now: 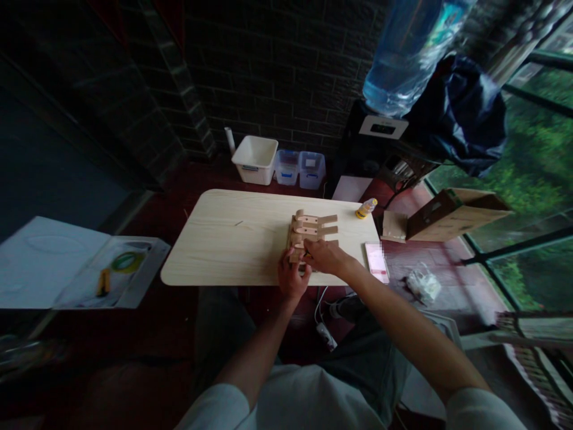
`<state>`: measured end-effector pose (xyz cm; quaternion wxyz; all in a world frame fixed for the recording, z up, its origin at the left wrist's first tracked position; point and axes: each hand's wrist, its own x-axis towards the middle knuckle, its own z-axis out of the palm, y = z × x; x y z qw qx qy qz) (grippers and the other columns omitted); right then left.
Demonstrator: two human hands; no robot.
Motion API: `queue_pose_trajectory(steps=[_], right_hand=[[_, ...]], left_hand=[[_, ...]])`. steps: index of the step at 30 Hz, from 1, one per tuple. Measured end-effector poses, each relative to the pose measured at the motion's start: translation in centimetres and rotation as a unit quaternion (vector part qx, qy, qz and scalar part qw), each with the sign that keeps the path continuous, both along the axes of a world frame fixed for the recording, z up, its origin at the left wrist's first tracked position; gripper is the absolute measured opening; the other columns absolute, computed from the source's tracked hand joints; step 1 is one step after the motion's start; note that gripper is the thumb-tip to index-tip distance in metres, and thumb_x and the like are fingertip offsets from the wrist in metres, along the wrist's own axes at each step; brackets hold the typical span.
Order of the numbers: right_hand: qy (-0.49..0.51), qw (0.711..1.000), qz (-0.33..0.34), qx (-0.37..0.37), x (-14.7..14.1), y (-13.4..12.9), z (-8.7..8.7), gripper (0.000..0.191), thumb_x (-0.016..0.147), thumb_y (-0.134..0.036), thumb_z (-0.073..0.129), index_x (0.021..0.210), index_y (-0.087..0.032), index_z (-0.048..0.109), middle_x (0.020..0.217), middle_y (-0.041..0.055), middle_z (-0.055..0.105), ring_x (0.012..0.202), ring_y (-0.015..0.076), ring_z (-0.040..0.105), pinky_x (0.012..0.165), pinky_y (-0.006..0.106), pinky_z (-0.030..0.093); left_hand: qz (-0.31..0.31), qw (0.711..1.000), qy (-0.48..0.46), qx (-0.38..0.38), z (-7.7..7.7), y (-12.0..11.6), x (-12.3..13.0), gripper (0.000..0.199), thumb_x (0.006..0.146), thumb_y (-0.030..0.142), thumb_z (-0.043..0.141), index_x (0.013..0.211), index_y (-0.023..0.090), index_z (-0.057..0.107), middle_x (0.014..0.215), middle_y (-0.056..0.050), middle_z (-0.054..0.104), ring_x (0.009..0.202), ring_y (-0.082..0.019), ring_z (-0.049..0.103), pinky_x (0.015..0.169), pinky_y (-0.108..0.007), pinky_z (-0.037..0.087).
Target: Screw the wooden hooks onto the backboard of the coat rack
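Note:
A brown cardboard-like piece with several strips lies on the pale wooden table, its strips pointing right. My left hand is at its near left corner, fingers bent against the edge. From the right, my right hand reaches over the near strips, fingers curled together above the piece. Something small and dark shows at its fingertips, too small to name.
A small bottle with a yellow base and a phone are at the table's right end. A thin dark object lies left of centre. Bins stand beyond the table; an open white box is at left.

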<state>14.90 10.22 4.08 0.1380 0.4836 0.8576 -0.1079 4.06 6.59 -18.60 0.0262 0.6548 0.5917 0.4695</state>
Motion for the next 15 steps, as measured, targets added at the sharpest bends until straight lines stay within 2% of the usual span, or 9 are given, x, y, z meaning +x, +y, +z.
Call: queue_pose_trajectory(steps=[5, 10, 15], right_hand=[[-0.007, 1.0, 0.026, 0.004, 0.13, -0.01, 0.63, 0.032, 0.101, -0.031, 0.046, 0.129, -0.016, 0.053, 0.112, 0.0177, 0.072, 0.103, 0.0298, 0.072, 0.079, 0.037, 0.057], [-0.046, 0.997, 0.054, 0.023, -0.32, 0.06, 0.15, 0.032, 0.099, -0.017, 0.045, 0.129, -0.013, 0.054, 0.113, 0.0208, 0.071, 0.102, 0.0297, 0.072, 0.079, 0.037, 0.058], [-0.039, 0.998, 0.037, 0.013, -0.22, 0.24, -0.11, 0.027, 0.099, -0.023, 0.049, 0.123, -0.011, 0.056, 0.112, 0.0221, 0.071, 0.104, 0.0297, 0.071, 0.082, 0.037, 0.058]], left_hand=[[0.002, 1.0, -0.001, 0.0, 0.25, -0.08, 0.01, 0.038, 0.084, 0.026, 0.065, 0.122, 0.022, 0.063, 0.143, -0.015, 0.051, 0.14, -0.032, 0.043, 0.11, -0.051, 0.042], [0.003, 1.0, -0.006, 0.005, 0.23, -0.02, 0.06, 0.039, 0.083, 0.026, 0.068, 0.122, 0.022, 0.064, 0.143, -0.016, 0.052, 0.139, -0.032, 0.044, 0.109, -0.052, 0.043], [0.003, 1.0, -0.004, -0.004, 0.22, 0.01, 0.01, 0.04, 0.083, 0.026, 0.068, 0.122, 0.023, 0.063, 0.144, -0.015, 0.052, 0.139, -0.031, 0.044, 0.109, -0.051, 0.044]])
